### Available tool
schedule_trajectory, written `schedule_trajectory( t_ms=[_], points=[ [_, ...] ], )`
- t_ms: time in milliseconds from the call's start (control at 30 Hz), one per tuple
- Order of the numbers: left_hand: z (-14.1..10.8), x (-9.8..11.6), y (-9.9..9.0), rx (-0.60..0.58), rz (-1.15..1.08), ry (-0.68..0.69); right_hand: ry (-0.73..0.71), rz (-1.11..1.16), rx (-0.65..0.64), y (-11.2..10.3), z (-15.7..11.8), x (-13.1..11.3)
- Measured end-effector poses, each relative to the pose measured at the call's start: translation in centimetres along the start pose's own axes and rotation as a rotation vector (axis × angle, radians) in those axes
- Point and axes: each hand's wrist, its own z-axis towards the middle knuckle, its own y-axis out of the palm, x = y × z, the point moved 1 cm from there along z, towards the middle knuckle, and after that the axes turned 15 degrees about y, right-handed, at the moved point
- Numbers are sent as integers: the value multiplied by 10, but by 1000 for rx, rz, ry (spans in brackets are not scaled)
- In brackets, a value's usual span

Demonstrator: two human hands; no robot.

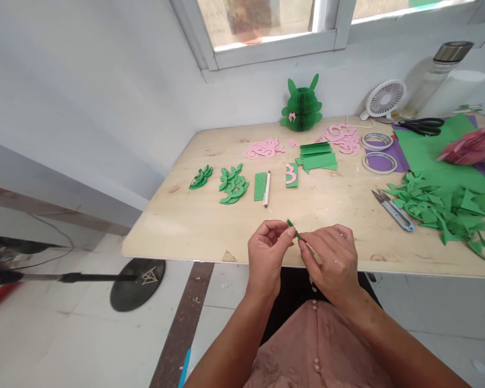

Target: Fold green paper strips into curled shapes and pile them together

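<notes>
Both my hands meet over the front edge of the wooden table, pinching a small green paper piece [291,225]. My left hand [268,253] grips its left side between thumb and fingers. On the other side, my right hand [332,258] pinches the same paper, and its fingers hide part of it. Just beyond lie a white pen [267,188], a folded green paper strip [260,187] and a green card with a pink curved cutout [291,175]. Farther left rest piles of green paper cutouts [233,186] and leaf-like green pieces [201,177].
A green honeycomb paper figure [302,108] stands at the back. Pink cutouts [264,149], folded green papers [318,157] and tape rolls [380,161] lie mid-table. Blue thread snips [398,213], green scraps [440,207], black scissors [424,126] and a small fan [386,98] are on the right.
</notes>
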Motion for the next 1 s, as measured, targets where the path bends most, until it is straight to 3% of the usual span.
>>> schedule_trajectory(
  t_ms=[433,1000],
  points=[
    [10,4,-6,11,-223,-178,276,220,-311,2,2,9],
    [12,5,-7,-64,-153,-154,666,480,-576,5,7,9]
  ],
)
